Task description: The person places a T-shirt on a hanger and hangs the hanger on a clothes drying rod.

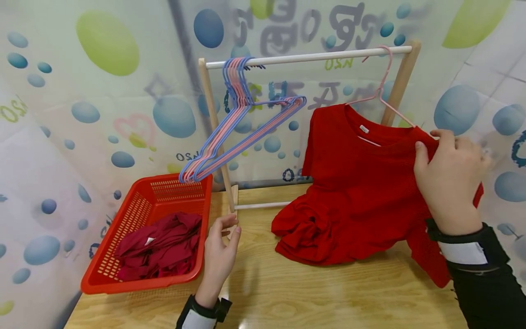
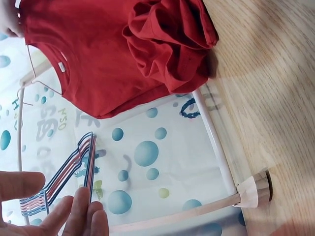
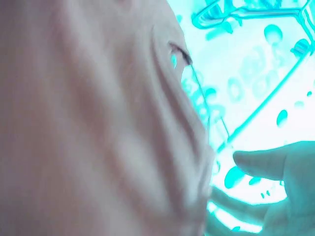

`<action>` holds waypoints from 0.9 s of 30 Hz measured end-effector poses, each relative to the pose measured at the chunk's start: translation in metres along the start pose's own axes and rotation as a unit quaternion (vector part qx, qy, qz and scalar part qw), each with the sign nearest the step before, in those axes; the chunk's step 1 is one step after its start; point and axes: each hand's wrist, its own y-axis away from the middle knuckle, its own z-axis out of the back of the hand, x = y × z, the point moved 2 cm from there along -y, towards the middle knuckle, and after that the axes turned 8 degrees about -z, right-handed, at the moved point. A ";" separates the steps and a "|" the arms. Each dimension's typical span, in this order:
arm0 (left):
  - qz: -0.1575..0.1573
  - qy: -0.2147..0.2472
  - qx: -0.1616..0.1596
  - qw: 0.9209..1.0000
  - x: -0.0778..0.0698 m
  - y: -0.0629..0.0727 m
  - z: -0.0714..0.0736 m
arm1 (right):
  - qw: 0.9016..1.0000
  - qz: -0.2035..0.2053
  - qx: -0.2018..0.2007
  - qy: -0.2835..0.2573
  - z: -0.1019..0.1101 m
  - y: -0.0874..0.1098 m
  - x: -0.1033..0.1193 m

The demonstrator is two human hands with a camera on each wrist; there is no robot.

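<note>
A red short-sleeved shirt (image 1: 370,183) hangs on a pink hanger (image 1: 384,87), whose hook is over the white rail at its right end. The shirt's lower part lies bunched on the table. My right hand (image 1: 452,178) is at the shirt's right shoulder, thumb and fingers spread apart. In the right wrist view, a gap shows between the thumb (image 3: 261,162) and the cloth (image 3: 98,123), which fills much of that picture. My left hand (image 1: 219,251) hovers between the basket and the shirt, holding nothing, its fingers loosely bent.
Several blue and pink hangers (image 1: 238,119) hang together at the left of the rack's rail (image 1: 312,57). A red plastic basket (image 1: 111,246) with dark red clothing (image 1: 164,246) stands at left on the wooden table (image 1: 312,297). Behind is a patterned curtain (image 1: 135,91).
</note>
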 end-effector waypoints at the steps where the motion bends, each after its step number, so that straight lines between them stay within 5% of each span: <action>1: 0.000 0.000 0.000 1.000 0.000 0.000 0.000 | 1.000 0.001 -0.009 -0.021 -0.003 0.001 0.003; 8: 0.002 -0.001 -0.005 1.000 0.000 0.000 0.001 | 0.984 0.075 -0.071 -0.145 -0.040 0.016 0.033; 13: 0.004 0.000 -0.004 1.000 0.003 0.001 0.000 | 0.969 0.119 -0.075 -0.202 -0.071 0.035 0.066; 15: -0.007 -0.006 -0.008 1.000 0.025 0.003 -0.004 | 0.963 0.140 -0.069 -0.218 -0.082 0.042 0.078; 17: -0.007 -0.003 -0.007 1.000 0.027 0.003 -0.004 | 0.958 0.166 -0.060 -0.224 -0.093 0.050 0.090; 20: -0.029 -0.014 -0.013 0.999 0.063 0.005 -0.011 | 0.954 0.194 -0.038 -0.225 -0.107 0.061 0.109; 22: -0.044 0.007 -0.008 0.999 0.048 0.004 -0.004 | 0.952 0.203 -0.022 -0.227 -0.116 0.068 0.122; 24: -0.059 -0.003 -0.017 0.998 0.061 0.005 -0.007 | 0.949 0.211 -0.002 -0.234 -0.124 0.074 0.135; 27: -0.070 0.011 -0.021 0.997 0.037 0.002 -0.002 | 0.944 0.220 0.036 -0.245 -0.137 0.080 0.154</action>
